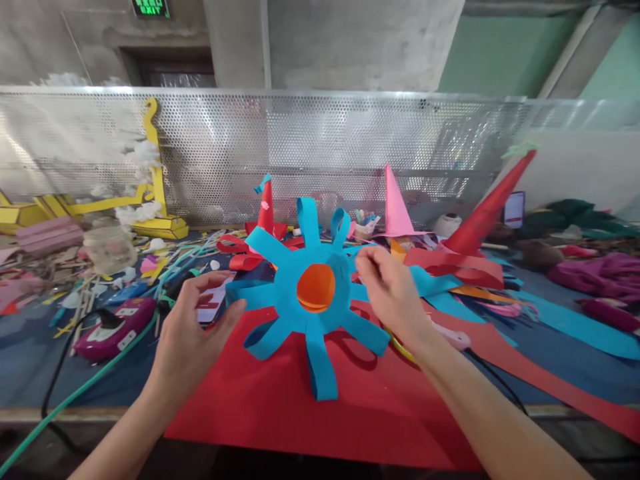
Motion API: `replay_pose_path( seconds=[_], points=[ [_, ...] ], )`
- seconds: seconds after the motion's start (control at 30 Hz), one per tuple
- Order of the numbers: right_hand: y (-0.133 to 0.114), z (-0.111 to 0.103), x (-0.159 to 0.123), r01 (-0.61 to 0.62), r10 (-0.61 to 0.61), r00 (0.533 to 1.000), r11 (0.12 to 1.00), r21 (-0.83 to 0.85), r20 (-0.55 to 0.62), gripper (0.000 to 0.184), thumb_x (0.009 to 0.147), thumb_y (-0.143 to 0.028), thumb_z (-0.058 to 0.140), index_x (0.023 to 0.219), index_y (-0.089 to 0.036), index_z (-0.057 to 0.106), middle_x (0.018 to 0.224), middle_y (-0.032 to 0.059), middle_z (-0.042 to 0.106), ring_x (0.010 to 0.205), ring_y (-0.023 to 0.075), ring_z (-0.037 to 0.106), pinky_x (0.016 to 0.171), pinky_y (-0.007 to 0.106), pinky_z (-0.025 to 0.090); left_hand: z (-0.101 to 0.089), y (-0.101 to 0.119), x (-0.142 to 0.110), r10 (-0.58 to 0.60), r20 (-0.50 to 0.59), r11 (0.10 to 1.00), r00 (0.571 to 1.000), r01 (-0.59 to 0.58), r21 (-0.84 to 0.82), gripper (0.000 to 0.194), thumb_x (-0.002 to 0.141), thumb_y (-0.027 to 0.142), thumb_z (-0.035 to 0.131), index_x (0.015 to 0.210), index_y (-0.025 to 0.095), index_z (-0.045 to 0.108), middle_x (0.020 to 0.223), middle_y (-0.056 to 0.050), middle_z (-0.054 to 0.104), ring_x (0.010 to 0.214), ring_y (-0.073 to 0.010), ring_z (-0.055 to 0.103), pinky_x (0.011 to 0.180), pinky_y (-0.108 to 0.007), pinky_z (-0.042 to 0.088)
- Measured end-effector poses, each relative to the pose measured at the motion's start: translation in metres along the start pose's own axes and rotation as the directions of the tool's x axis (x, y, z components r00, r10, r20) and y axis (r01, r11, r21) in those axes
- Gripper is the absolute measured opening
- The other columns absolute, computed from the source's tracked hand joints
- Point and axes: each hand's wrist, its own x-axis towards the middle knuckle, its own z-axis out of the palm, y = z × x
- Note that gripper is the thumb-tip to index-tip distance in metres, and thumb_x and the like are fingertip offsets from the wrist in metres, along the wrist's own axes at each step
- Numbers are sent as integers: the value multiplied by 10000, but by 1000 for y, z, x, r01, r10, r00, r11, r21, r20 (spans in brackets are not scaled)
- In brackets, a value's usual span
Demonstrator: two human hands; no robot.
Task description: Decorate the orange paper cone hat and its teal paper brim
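Observation:
A blue paper flower (287, 287) with looped strip petals and an orange centre (316, 288) is held up in front of me, above a large red paper sheet (300, 420). My right hand (393, 290) is closed in a pinch on its right side, at one of the loops. On the left side my left hand (193, 333) is open, thumb and fingers apart around the end of a loop. Whether that hand touches the paper I cannot tell. Behind my left hand lies a phone (213, 303), partly hidden. Yellow scissors handles (403, 347) show under my right forearm.
Paper cones stand behind: a small red one (267, 207), a pink one (397, 207) and a tall red one (493, 197). At left are a purple power strip (117, 330), a clear jar (110, 250) and scraps. Blue strips (585, 323) and purple cloth (595, 270) lie right.

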Motion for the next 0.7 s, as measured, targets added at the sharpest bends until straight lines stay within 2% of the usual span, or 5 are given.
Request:
replay_pose_path(
  seconds=[0.1,0.2,0.33,0.5,0.7],
  points=[
    [-6,-25,-28,-181,162,982,944,275,93,266,999,-368,449,778,-221,472,651,-39,421,547,113,384,476,227,317,-4,-1,-13,20,-133,995,991,-33,-97,390,807,378,708,1134,252,539,1208,-47,609,1025,-218,626,910,-373,530],
    [-16,-35,-65,-323,246,943,842,432,225,315,987,-412,504,751,-203,521,659,-27,474,574,104,432,510,220,354,-3,13,-33,124,-206,990,971,-136,-44,204,840,280,685,1014,231,590,955,4,649,858,-140,644,803,-227,541],
    [-35,-20,-105,-534,303,829,682,500,471,319,959,-450,550,801,-179,609,673,2,579,581,112,530,543,220,430,20,44,-62,450,116,891,886,-435,-130,94,887,212,654,977,229,678,891,21,686,810,-88,681,766,-116,542],
    [-49,-3,-122,-590,284,786,609,530,549,292,956,-467,553,923,-188,632,852,39,646,785,153,612,717,254,503,53,60,-81,447,204,852,871,-345,-393,263,896,195,652,1157,207,685,999,-38,700,876,-109,712,796,-117,570],
    [-46,-6,-132,-665,369,741,519,537,561,297,952,-492,554,1071,-245,442,797,-4,643,774,163,635,736,291,516,53,57,-93,424,252,840,870,-274,-469,325,882,63,610,1161,205,696,1008,-68,703,881,-143,721,762,-166,606]
  ],
)
